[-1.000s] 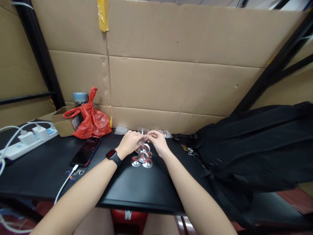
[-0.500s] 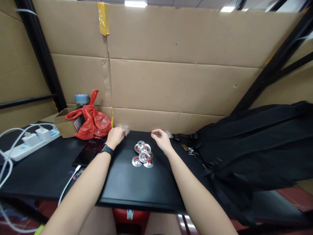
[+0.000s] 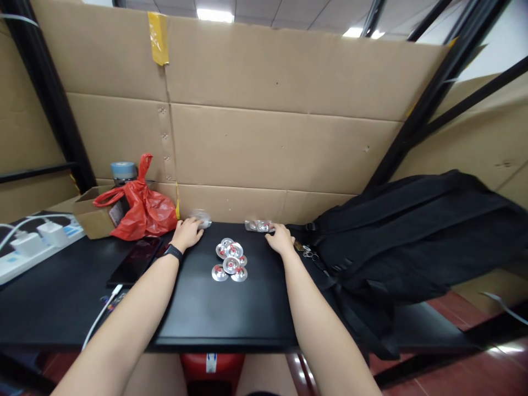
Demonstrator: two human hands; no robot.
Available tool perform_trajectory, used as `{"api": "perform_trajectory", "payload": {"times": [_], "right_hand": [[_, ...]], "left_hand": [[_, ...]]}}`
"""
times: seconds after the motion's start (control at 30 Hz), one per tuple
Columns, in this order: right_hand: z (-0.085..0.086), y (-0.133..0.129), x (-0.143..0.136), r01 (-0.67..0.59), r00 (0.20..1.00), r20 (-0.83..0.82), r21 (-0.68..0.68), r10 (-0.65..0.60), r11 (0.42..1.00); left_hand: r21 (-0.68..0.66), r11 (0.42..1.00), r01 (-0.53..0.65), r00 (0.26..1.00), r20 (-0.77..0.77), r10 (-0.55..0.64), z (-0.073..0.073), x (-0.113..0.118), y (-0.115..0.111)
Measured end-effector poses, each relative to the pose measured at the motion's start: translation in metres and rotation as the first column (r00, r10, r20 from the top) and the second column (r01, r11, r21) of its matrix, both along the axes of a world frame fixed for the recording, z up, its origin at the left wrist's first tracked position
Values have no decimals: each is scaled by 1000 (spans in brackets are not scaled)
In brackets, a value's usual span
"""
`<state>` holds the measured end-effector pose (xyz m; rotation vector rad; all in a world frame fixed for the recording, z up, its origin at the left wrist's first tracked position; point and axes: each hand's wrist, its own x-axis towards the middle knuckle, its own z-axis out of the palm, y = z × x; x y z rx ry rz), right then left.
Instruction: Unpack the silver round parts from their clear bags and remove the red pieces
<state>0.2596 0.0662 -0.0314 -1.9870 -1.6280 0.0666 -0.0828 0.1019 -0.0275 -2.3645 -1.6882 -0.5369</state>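
Plastic packaging [image 3: 203,219] at fingertips of left hand [image 3: 187,233]; cannot tell if grasping or only touching. Beside right hand [image 3: 281,240], fingers loosely bent, clear packet [image 3: 256,225]; holding or not, cannot tell. Between forearms, silver discs with red loops [image 3: 231,265], overlapping on black table [image 3: 223,316]: risk of sliding apart from low wrist sweep. Farther right, metal rings [image 3: 307,253] and black strap [image 3: 310,226]: possible snagging during careless sideways pull.

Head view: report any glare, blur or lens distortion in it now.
Head view: bright glints on the silvery discs; ceiling light blown out to white; small details soft, the discs' red parts hard to make out; wide-angle stretch toward the frame edges, black posts leaning outward, forearms looking elongated.
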Motion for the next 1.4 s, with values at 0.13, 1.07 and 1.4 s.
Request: {"api": "perform_trajectory", "payload": {"times": [0.13, 1.07, 1.4], "right_hand": [[-6, 4, 2, -41, 999, -18, 1, 41, 999], [-1, 13, -19, -401, 915, 11, -95, 404, 911], [17, -5, -49, -425, 621, -538, 380, 570, 822]], "left_hand": [[-111, 993, 27, 1000, 15, -26, -1, 2, 1], [-56, 998, 23, 997, 75, -18, 1, 8, -10], [-34, 998, 44, 983, 183, -37, 1, 6, -8]]}}
